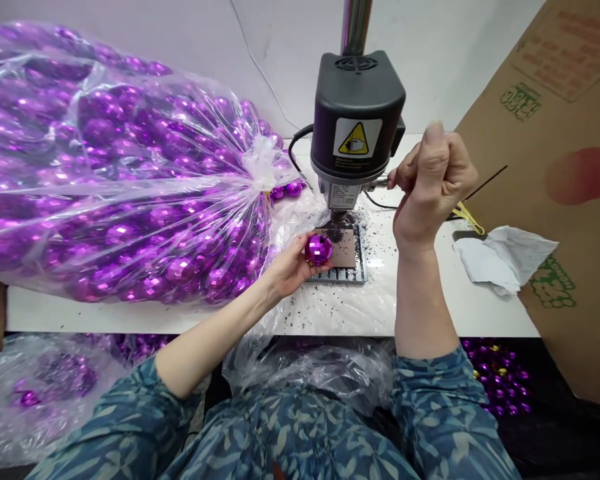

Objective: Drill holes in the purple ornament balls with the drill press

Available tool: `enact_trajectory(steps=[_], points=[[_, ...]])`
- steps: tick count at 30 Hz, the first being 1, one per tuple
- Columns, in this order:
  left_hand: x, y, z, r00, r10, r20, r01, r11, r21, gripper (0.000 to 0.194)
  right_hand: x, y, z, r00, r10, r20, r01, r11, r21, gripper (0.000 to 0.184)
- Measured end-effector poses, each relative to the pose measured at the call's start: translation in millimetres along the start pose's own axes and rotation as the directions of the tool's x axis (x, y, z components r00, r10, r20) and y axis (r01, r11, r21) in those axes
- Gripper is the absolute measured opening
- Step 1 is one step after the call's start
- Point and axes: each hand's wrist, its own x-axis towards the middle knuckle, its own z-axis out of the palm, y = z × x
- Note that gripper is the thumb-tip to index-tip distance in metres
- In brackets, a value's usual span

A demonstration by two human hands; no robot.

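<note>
My left hand (290, 267) is closed around a shiny faceted purple ball (319, 249), holding it at the edge of the drill plate (347, 265) just beside the drill bit (337, 230). My right hand (433, 180) is raised to the right of the black drill-press head (357, 120) and is wrapped in a fist around its thin metal feed lever (383, 180). Dark shavings are scattered over the white table (420, 300) around the plate.
A large clear plastic bag of purple balls (110, 180) fills the table's left half. A big cardboard box (555, 167) leans at the right, with crumpled white paper (500, 257) beside it. More purple balls (500, 383) lie below the table edge, and loose plastic film (310, 360) hangs in front.
</note>
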Motion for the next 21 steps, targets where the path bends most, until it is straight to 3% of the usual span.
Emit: enact_trajectory(steps=[3, 6, 11, 14, 17, 21], points=[[15, -6, -2.6, 0.997, -0.016, -0.08, 0.007, 0.993, -0.117, 0.01, 0, -1, -1, 1.0, -0.001, 0.015, 0.002, 1.0, -0.027, 0.053], [25, -9, -9.0, 0.996, -0.023, -0.082, 0.014, 0.994, -0.11, 0.01, 0, 0, -2, 1.0, -0.008, 0.027, 0.01, 0.997, -0.074, 0.055], [39, -17, -27.4, 0.982, 0.171, -0.083, -0.161, 0.98, 0.118, 0.044, -1, 0, -1, 1.0, 0.019, 0.006, -0.018, 0.997, -0.072, 0.057], [44, -20, -36.0, 0.97, 0.242, -0.027, -0.228, 0.942, 0.248, 0.065, -1, 1, -1, 1.0, 0.017, -0.005, -0.018, 0.999, -0.043, 0.055], [48, -20, -40.0, 0.961, 0.276, 0.022, -0.27, 0.917, 0.293, 0.06, -2, 1, -1, 1.0, 0.009, 0.006, -0.009, 1.0, -0.027, 0.053], [59, -22, -42.5, 0.932, 0.363, -0.007, -0.328, 0.85, 0.413, 0.048, -3, 1, -2, 1.0, -0.003, 0.014, 0.003, 0.999, -0.035, 0.052]])
